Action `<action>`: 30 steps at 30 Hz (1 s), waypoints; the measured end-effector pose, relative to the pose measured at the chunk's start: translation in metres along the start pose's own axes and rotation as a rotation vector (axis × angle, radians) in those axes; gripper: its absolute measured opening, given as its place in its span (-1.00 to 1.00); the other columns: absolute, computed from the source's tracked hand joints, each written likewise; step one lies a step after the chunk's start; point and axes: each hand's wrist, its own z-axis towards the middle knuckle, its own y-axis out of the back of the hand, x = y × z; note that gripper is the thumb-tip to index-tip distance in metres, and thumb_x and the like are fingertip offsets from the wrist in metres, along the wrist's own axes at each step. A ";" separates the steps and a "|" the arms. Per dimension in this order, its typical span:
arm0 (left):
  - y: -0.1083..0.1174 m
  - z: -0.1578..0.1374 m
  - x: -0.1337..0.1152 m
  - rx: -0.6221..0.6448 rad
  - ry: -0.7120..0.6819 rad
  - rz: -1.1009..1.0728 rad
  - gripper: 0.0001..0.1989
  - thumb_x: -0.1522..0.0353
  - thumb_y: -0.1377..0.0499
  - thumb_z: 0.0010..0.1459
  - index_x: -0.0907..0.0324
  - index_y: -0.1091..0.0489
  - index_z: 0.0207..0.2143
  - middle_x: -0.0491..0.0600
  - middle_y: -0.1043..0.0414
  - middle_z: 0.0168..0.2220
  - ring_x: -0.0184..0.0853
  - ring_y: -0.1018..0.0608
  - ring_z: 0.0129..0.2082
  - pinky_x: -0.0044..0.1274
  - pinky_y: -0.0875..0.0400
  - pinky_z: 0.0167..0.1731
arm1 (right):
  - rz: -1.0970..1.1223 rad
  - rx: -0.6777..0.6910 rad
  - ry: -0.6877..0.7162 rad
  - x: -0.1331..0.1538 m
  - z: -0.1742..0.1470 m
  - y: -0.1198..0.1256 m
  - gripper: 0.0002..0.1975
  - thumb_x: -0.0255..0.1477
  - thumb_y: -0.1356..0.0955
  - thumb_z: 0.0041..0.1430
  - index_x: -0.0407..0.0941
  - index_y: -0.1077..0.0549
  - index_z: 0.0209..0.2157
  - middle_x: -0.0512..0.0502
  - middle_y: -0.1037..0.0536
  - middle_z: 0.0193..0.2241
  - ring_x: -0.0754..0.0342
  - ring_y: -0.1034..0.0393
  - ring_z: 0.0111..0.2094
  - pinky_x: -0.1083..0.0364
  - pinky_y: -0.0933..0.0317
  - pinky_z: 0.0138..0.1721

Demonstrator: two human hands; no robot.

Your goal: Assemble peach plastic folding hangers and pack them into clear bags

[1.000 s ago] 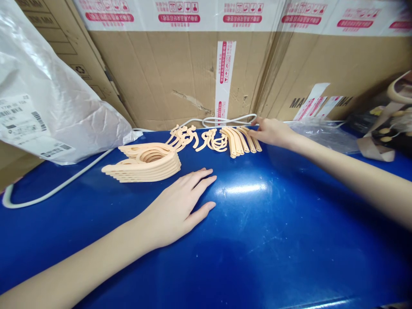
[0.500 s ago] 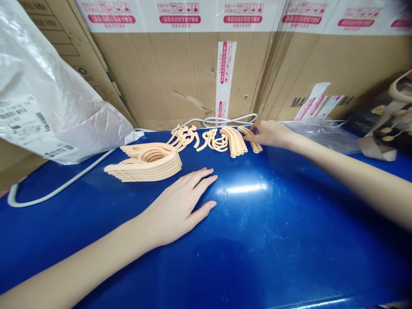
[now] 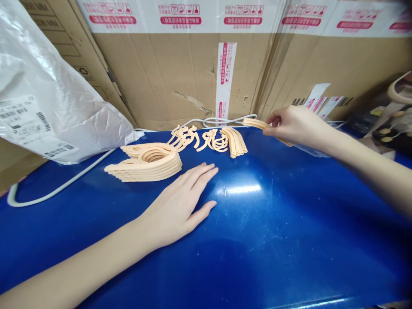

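Observation:
My left hand point(image 3: 182, 206) lies flat on the blue tabletop point(image 3: 289, 240) with its fingers stretched out, empty. Just beyond it is a stack of peach plastic hanger pieces point(image 3: 151, 169). At the back of the table my right hand point(image 3: 289, 124) is raised slightly, its fingers pinched round a few curved peach hanger arms point(image 3: 254, 123); their exact number is hidden. To the left of that hand, a neat bundle of similar hanger arms point(image 3: 236, 143) rests on the table. Loose hanger hooks point(image 3: 215, 140) and another group of hooks point(image 3: 184, 137) lie beside it.
Large cardboard boxes point(image 3: 180, 73) stand along the back edge. A white plastic mailing bag point(image 3: 64, 103) leans at the left. A pale cable point(image 3: 58, 195) runs across the left and behind the pieces. A clear plastic bag point(image 3: 313, 151) and a dark patterned bag point(image 3: 399, 124) are at the right.
My right hand has lifted the rightmost hanger arms off the table and moved them right, away from the other bundle. My left hand has barely moved.

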 end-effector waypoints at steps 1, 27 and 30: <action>0.000 0.000 0.000 -0.043 -0.012 0.000 -0.44 0.23 0.00 0.34 0.21 0.03 0.31 0.10 -0.06 0.32 -0.20 -0.16 0.31 -0.29 -0.14 0.26 | 0.031 -0.010 0.046 0.006 -0.009 0.004 -0.73 -0.29 -0.36 0.05 -0.17 -0.55 -0.27 -0.08 -0.52 -0.51 0.04 -0.39 -0.45 0.09 -0.12 -0.43; 0.022 -0.004 -0.018 0.108 0.027 -0.126 -0.82 0.24 -0.22 0.19 0.15 -0.34 -0.34 -0.12 -0.35 -0.37 -0.27 -0.32 -0.34 -0.43 -0.15 -0.33 | 0.453 0.262 0.657 0.074 -0.111 -0.019 -0.86 -0.41 -0.34 0.18 -0.14 -0.46 -0.22 -0.05 -0.48 -0.32 0.06 -0.33 -0.33 0.06 -0.14 -0.30; 0.019 -0.005 -0.018 0.069 0.016 -0.111 -0.84 0.26 -0.18 0.21 0.15 -0.33 -0.36 -0.10 -0.34 -0.38 -0.26 -0.32 -0.33 -0.42 -0.16 -0.34 | 0.370 0.178 0.741 0.071 -0.093 -0.013 -0.72 -0.20 -0.30 0.27 -0.13 -0.48 -0.21 -0.07 -0.50 -0.31 0.05 -0.35 -0.33 0.04 -0.14 -0.24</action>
